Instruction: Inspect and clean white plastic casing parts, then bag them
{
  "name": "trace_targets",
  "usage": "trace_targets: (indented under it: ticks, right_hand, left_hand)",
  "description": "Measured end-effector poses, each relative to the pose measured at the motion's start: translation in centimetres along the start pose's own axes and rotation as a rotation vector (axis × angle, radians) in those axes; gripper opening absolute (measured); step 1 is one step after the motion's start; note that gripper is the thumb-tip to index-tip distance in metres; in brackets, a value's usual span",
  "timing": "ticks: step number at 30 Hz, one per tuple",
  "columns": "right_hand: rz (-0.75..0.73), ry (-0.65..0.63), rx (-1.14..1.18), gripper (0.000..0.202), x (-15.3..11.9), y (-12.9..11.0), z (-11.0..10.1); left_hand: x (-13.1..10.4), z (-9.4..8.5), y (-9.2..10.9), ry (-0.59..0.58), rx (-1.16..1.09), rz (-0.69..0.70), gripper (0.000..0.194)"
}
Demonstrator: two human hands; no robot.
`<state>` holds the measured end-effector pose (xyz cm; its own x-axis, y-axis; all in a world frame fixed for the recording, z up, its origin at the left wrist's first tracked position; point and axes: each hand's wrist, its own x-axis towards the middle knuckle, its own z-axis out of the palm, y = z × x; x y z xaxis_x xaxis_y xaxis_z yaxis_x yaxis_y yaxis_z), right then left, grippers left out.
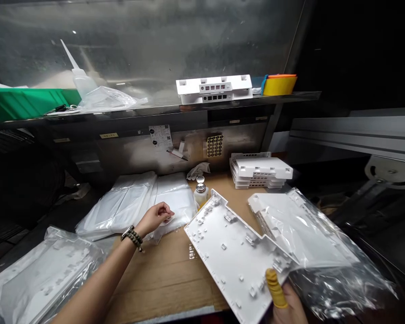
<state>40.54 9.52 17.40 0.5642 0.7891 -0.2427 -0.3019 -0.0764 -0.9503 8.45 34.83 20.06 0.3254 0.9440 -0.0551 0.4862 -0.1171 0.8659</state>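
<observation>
1. While my right hand (285, 302) holds the white plastic panel (234, 252) at its near edge, thumb in a yellow finger cot pressed on the top face and the other fingers hidden beneath, the panel hangs tilted above the cardboard-covered bench (162, 279).
2. My left hand (155, 217) is stretched out to the stack of flat plastic bags (135, 204). Its fingers are curled loosely with the tips pinched on the top bag; I cannot tell whether a bag is already lifted free.
3. Status, as I judge it: the panel in my hand is bare. One bagged panel (307, 229) lies just beside it to the right, its loose film touching the bare one. Another bagged panel (37, 279) lies at the near left. A stack of unbagged panels (259, 173) sits at the back of the bench, so I judge that the greater part of the work is left.
4. Surroundings: a small pump bottle (200, 191) stands between the bag stack and the far corner of the panel, very near that corner. A crumpled white glove (198, 170) lies behind it.
5. On the shelf above: a white housing (214, 88), a yellow container (279, 84), a squeeze bottle (81, 78) and a green bin (27, 102).
6. Obstruction: the pump bottle and the loose film at right crowd the panel on both sides.
</observation>
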Motion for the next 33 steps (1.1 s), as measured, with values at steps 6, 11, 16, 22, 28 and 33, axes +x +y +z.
trace_targets:
  ticks: [6,11,16,22,28,33]
  right_hand:
    - [-0.121,-0.04,-0.048,0.063,-0.4,0.4,4.2]
    - [-0.235,-0.068,-0.146,0.063,-1.2,1.4,6.6]
    - [-0.352,-0.127,-0.286,0.063,-1.3,2.1,8.8]
    - [-0.414,-0.099,-0.355,0.066,-1.2,2.7,9.8]
    - [-0.472,-0.054,-0.355,0.064,-1.1,3.3,9.9]
    - [-0.511,-0.074,-0.339,0.059,-1.5,4.1,10.2]
  left_hand:
    - [-0.4,0.5,0.7,0.007,0.138,0.025,0.022]
    - [0.1,1.2,0.1,0.0,0.269,0.022,0.023]
    - [0.4,1.9,0.3,0.016,0.402,0.093,0.027]
    - [-0.2,0.1,2.1,0.127,0.663,0.259,0.025]
    - [-0.5,-1.0,3.7,0.254,1.054,0.395,0.075]
    - [-0.8,-1.0,4.7,0.078,1.203,0.607,0.058]
